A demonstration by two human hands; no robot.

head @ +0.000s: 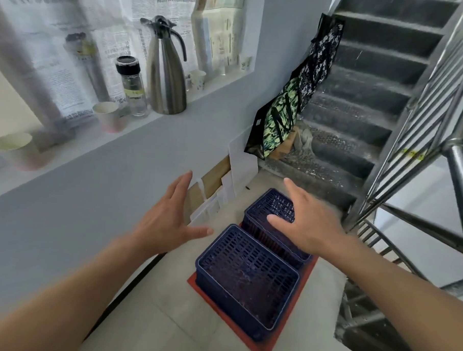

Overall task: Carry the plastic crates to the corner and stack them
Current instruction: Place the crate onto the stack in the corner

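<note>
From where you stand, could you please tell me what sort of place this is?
Probably a stairwell landing: concrete stairs with a steel railing rise on the right, a wall ledge holds a flask and paper cups, and crates sit on a floor mat.

The near crate (247,279) and far crate (274,206) are dark blue with a slotted grid, on a red mat (261,350). The lower bag (279,121) is green and black in a leafy print; the upper bag (319,59) is black and white, perhaps floral. The jug (166,74) is silver with a black handle.
</note>
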